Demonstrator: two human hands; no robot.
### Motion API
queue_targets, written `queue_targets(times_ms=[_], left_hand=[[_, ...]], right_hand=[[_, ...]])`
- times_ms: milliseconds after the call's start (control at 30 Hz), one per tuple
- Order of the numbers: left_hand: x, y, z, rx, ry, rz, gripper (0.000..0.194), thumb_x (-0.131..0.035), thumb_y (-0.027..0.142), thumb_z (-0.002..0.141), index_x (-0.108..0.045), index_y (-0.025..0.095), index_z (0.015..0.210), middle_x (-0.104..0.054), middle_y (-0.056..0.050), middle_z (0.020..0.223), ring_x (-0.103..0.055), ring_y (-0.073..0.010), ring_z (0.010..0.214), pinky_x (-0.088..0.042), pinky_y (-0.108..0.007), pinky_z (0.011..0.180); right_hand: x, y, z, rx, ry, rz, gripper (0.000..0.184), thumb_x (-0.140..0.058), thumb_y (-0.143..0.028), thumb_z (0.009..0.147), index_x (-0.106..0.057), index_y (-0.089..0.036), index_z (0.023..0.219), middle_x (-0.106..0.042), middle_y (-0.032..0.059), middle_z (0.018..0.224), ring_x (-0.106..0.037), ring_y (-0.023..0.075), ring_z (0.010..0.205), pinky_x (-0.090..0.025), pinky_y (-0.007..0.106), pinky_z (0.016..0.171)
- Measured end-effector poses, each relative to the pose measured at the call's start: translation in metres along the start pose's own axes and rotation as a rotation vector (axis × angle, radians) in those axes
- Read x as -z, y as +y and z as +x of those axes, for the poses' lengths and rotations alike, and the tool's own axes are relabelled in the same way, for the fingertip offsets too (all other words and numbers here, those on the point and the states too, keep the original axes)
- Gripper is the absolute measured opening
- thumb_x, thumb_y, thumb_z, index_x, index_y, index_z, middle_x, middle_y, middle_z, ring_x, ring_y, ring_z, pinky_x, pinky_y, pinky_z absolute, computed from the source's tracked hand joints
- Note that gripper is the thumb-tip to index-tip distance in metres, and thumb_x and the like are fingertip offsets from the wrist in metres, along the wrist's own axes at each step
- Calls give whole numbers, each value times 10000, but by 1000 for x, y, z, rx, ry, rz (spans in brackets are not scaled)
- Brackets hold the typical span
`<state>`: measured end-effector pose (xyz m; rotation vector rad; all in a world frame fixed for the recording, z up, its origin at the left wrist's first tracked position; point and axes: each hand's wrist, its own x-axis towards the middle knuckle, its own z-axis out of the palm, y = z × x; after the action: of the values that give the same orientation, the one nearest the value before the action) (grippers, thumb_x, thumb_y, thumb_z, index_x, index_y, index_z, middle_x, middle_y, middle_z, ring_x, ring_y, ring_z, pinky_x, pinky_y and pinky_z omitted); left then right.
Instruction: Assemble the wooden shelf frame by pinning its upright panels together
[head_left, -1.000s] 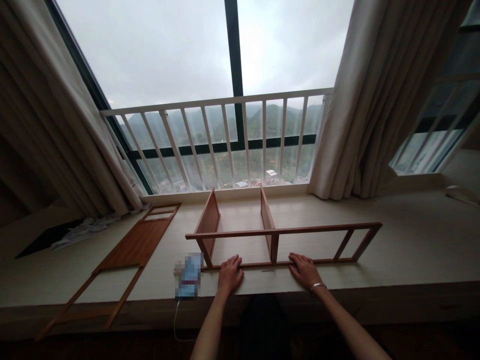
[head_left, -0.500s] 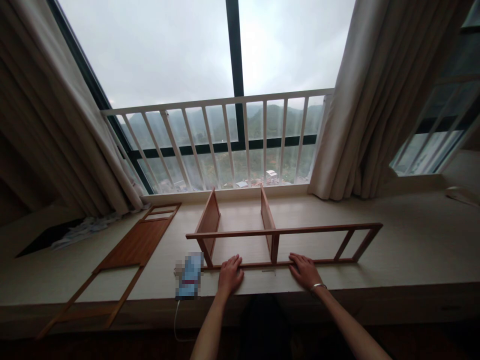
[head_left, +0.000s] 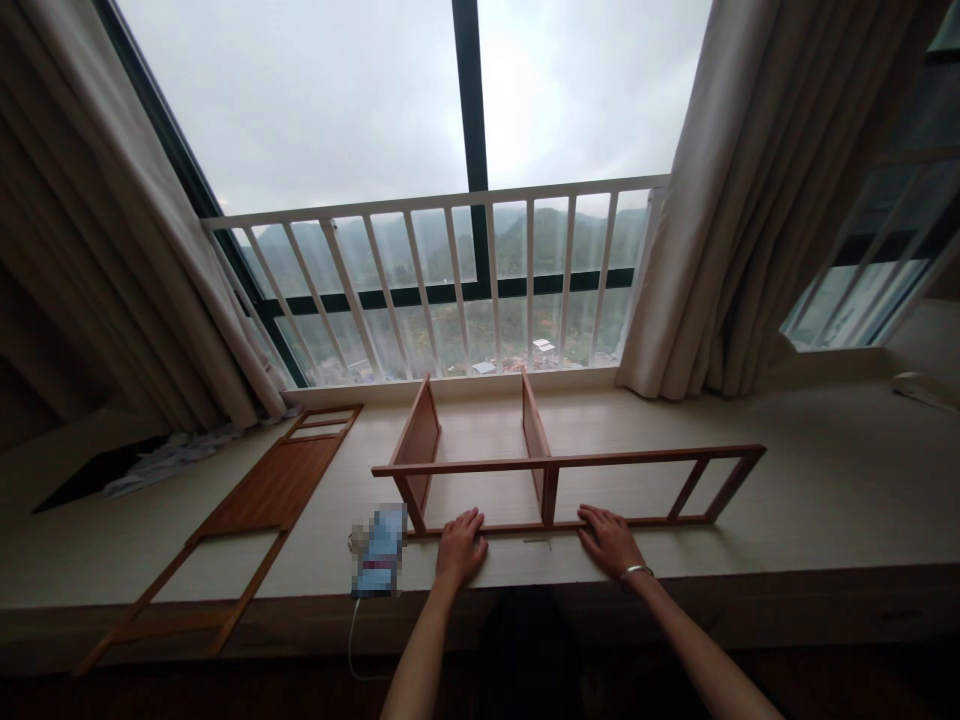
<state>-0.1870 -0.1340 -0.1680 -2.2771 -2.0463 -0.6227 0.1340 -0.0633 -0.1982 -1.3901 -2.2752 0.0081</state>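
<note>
A reddish-brown wooden frame (head_left: 637,459) stands on its long side on the pale sill, with two flat boards, a left one (head_left: 418,428) and a right one (head_left: 534,420), jutting from it toward the window. My left hand (head_left: 461,548) rests on the sill against the frame's lower rail, fingers laid out over it. Further right, my right hand (head_left: 609,540) lies the same way on that rail, a silver bracelet (head_left: 636,571) at its wrist. Neither hand grasps anything. Between them a small thin metal piece, perhaps a hex key (head_left: 538,542), lies on the sill.
A second wooden frame with a solid panel (head_left: 270,485) lies flat at left, overhanging the sill's front edge. A phone-like blurred object (head_left: 381,550) with a white cable (head_left: 351,640) sits by my left hand. White railing (head_left: 491,290) and curtains (head_left: 697,220) border the window.
</note>
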Motion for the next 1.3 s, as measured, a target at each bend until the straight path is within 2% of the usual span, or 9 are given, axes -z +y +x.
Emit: queue_targets(times_ms=[1300], left_hand=[[5, 2, 0, 27, -35, -8, 429, -426, 228, 738, -438, 226, 1166, -415, -35, 1249, -337, -186, 1151, -250, -343, 941]], right_hand=[[-1, -2, 0, -15, -23, 3, 364, -399, -332, 756, -476, -261, 1104, -512, 35, 1150, -461, 208, 1003, -281, 369, 860]])
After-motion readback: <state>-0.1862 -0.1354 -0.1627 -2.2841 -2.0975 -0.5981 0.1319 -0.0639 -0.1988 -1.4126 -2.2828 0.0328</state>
